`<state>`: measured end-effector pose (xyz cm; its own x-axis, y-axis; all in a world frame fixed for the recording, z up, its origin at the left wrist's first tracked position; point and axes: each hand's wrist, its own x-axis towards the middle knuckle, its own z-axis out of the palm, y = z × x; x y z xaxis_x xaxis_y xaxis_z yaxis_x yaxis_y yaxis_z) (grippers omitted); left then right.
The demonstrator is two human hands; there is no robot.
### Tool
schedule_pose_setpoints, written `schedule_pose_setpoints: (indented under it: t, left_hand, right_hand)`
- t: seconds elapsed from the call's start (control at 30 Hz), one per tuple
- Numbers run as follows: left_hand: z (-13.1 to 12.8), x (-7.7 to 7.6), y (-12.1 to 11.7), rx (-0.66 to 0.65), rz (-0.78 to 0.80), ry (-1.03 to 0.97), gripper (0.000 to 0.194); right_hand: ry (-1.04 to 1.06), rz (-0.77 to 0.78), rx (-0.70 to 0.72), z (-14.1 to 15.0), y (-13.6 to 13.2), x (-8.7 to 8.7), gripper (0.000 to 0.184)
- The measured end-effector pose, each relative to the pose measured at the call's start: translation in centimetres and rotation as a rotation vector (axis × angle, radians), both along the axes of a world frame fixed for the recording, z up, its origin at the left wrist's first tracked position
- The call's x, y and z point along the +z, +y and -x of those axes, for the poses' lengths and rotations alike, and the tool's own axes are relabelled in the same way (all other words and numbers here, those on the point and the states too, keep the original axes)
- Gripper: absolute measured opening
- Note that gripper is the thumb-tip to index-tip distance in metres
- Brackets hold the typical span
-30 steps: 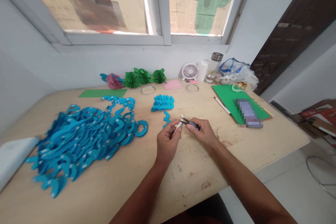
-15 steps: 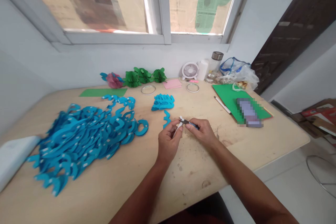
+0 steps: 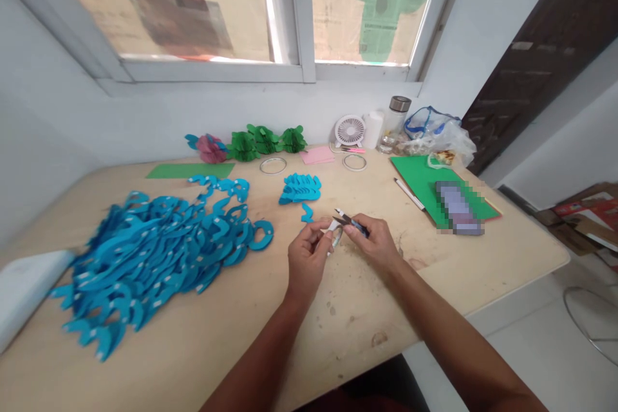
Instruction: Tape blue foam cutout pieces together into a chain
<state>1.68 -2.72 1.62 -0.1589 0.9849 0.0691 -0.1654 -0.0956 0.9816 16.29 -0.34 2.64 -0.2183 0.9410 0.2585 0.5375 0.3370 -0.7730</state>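
Note:
My left hand (image 3: pixel 307 257) is closed in a pinch on a narrow white strip (image 3: pixel 333 226), which looks like tape; its lower part shows below the thumb. Small dark snips (image 3: pixel 351 224) are gripped in my right hand (image 3: pixel 375 241), their blades spread apart beside the strip's upper end. A tiny white bit (image 3: pixel 338 211) clings to the upper blade. Just beyond my left fingers lies a blue wavy paper piece (image 3: pixel 307 212). Farther back sits a small stack of blue folded paper pieces (image 3: pixel 300 188).
A large heap of blue paper rings (image 3: pixel 164 257) with white patches covers the left side. Along the wall stand green paper flowers (image 3: pixel 264 140), a small fan (image 3: pixel 350 131) and a glass bottle (image 3: pixel 394 123). Rightward lie a pen (image 3: pixel 409 194), green sheets (image 3: pixel 415 174) and a blurred phone-like object (image 3: pixel 456 207).
The snips' blades have parted and drawn slightly away from the strip, carrying a small white bit. My left hand has shifted slightly left and down with the strip.

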Motion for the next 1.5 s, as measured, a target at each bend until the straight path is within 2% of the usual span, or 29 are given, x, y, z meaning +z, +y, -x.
schedule_pose_setpoints:
  t: [0.5, 0.97, 1.5]
  left_hand:
    - [-0.11, -0.25, 0.11, 0.033, -0.032, 0.016, 0.022]
    - [-0.49, 0.62, -0.41, -0.021, -0.031, 0.045, 0.013]
    - [-0.47, 0.44, -0.32, -0.011, -0.019, 0.038, 0.019]
  right_hand:
    - [0.010, 0.019, 0.054, 0.07, -0.02, -0.34, 0.035]
    - [0.014, -0.003, 0.070, 0.23, -0.04, -0.40, 0.034]
    - [-0.005, -0.030, 0.021, 0.28, -0.23, -0.34, 0.034]
